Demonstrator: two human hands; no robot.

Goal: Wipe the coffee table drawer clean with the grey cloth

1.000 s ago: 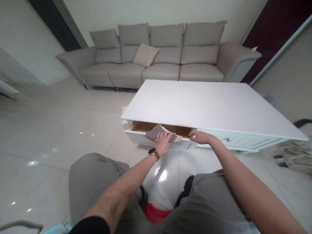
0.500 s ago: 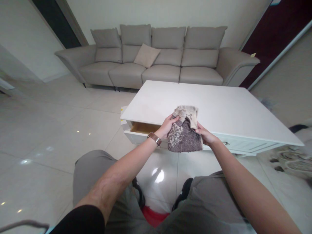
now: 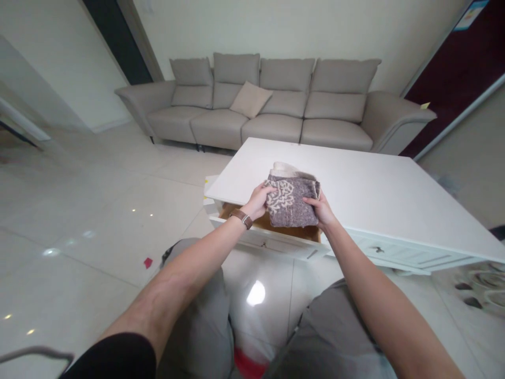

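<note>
A folded cloth point(image 3: 294, 202), purplish-brown with a cream pattern and a pale layer at its top, is held between both hands in front of the coffee table. My left hand point(image 3: 258, 201) grips its left edge, thumb on the front face. My right hand point(image 3: 321, 209) holds the right edge, also with the thumb in front. Just beneath the cloth, a drawer point(image 3: 272, 241) of the white coffee table point(image 3: 335, 173) stands pulled out, with its brown inside partly hidden by the cloth and my left hand.
A grey sofa point(image 3: 272, 126) with a beige cushion point(image 3: 251, 99) stands behind the table. On the tiled floor at left lies a small red scrap point(image 3: 148, 262). Something red and clear point(image 3: 250, 363) lies between my legs. A patterned rug point(image 3: 485, 289) is at far right.
The cloth has been folded flatter and squarer, its pale loose part now behind the patterned face. It is now above the open drawer, more of which shows. The camera view has shifted.
</note>
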